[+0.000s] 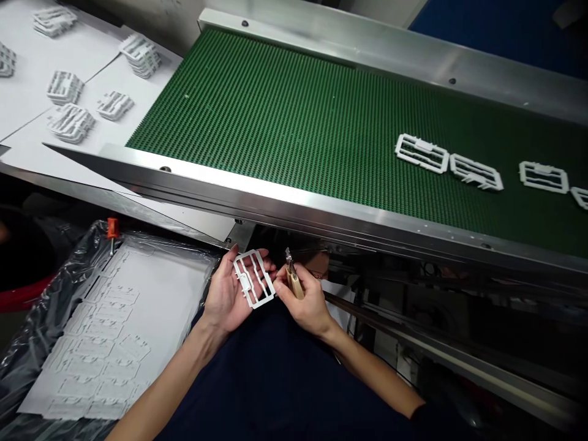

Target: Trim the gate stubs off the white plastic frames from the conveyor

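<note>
A white plastic frame (265, 301) with thin crossbars and a small plate on one side rests tilted in my left hand (223, 298). The palm faces up beneath it, with fingers behind it and curled at its far edge. My right hand (309, 304) grips small nippers (294, 285) by their tan handles, metal tip pointing up and away. Its fingertips are close to the frame's right edge; whether they touch it I cannot tell. Several similar white frames (421, 154) lie at the right on the green conveyor belt (275, 110).
Stacks of white frames (140, 56) stand on white sheets at the far left. Lower left, a bin lined with black plastic (55, 294) holds a white sheet with frames laid in rows. An orange-handled tool (113, 228) sits at its edge. The conveyor's metal rail (257, 184) runs ahead of my hands.
</note>
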The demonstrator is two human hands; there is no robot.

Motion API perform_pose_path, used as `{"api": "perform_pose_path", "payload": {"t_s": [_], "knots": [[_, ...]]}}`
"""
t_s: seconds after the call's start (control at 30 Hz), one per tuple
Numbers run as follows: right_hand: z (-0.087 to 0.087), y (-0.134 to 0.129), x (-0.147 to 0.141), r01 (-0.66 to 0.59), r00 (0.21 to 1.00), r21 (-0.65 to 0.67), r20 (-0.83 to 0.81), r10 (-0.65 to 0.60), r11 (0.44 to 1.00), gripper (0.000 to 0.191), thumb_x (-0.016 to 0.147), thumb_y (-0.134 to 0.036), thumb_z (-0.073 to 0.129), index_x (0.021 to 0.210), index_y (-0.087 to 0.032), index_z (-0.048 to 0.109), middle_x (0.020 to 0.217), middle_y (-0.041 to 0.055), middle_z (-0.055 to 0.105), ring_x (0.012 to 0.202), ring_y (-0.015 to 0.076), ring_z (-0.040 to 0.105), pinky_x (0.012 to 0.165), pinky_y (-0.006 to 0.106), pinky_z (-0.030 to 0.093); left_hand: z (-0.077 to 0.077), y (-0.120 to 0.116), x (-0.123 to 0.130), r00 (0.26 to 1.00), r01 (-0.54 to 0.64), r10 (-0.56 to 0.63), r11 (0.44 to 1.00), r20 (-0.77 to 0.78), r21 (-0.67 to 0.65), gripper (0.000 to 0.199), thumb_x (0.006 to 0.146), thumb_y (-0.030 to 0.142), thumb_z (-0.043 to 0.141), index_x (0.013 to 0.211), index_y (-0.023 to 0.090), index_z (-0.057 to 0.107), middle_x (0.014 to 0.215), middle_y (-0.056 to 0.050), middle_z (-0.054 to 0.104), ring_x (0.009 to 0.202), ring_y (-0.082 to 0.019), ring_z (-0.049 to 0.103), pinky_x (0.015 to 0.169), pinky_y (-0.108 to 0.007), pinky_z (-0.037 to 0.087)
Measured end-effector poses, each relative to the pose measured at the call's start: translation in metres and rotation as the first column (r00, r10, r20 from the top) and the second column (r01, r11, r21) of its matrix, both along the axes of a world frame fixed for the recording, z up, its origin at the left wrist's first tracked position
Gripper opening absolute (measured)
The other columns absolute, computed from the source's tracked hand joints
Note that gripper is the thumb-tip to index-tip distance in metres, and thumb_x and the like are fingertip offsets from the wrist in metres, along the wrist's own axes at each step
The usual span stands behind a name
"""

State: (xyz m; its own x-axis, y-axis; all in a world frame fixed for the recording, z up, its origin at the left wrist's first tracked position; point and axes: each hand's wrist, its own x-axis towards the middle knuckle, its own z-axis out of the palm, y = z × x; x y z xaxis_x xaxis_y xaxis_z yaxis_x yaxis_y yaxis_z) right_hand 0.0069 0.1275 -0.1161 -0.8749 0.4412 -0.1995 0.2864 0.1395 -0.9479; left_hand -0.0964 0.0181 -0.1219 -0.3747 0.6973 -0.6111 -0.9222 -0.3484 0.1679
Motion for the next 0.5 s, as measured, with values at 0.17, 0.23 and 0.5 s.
{"api": "perform_pose_path", "payload": {"t_s": [0.17, 0.23, 0.5], "knots": [[-0.0005, -0.0006, 0.002, 0.008, 1.0, 0.004, -0.002, -0.008, 1.0, 0.007, 0.08, -0.022, 0.054, 0.086, -0.018, 0.053, 0.078, 0.0003, 0.056, 0.067, 0.0121, 0.052, 0.064, 0.023, 0.044, -0.0003, 0.0012, -0.0009, 0.999, 0.007, -0.008, 1.0, 0.052, 0.014, 0.047, 0.093, 0.036, 0.031, 0.094, 0.005, 0.066, 0.075, -0.013, 0.066, 0.083, -0.025, 0.064, 0.081, -0.04, 0.052], [-0.001, -0.0007, 0.0031, 0.009, 1.0, 0.004, 0.002, -0.009, 1.0, 0.007, 0.08, -0.022, 0.054, 0.086, -0.018, 0.054, 0.078, 0.0005, 0.056, 0.068, 0.0122, 0.053, 0.066, 0.023, 0.044, 0.0006, 0.0016, -0.0008, 0.999, 0.014, -0.014, 1.0, 0.052, 0.011, 0.048, 0.093, 0.036, 0.031, 0.094, 0.003, 0.066, 0.076, -0.013, 0.066, 0.083, -0.025, 0.065, 0.081, -0.04, 0.052], [-0.0011, -0.0028, 0.0037, 0.014, 1.0, 0.006, 0.005, -0.014, 1.0, 0.007, 0.08, -0.021, 0.054, 0.086, -0.018, 0.054, 0.081, 0.0011, 0.06, 0.071, 0.0132, 0.056, 0.068, 0.023, 0.044, 0.0007, 0.0004, -0.0004, 0.999, 0.034, -0.034, 0.999, 0.002, 0.008, 0.052, 0.093, 0.04, 0.03, 0.095, 0.003, 0.066, 0.077, -0.015, 0.068, 0.084, -0.028, 0.065, 0.079, -0.042, 0.053]]}}
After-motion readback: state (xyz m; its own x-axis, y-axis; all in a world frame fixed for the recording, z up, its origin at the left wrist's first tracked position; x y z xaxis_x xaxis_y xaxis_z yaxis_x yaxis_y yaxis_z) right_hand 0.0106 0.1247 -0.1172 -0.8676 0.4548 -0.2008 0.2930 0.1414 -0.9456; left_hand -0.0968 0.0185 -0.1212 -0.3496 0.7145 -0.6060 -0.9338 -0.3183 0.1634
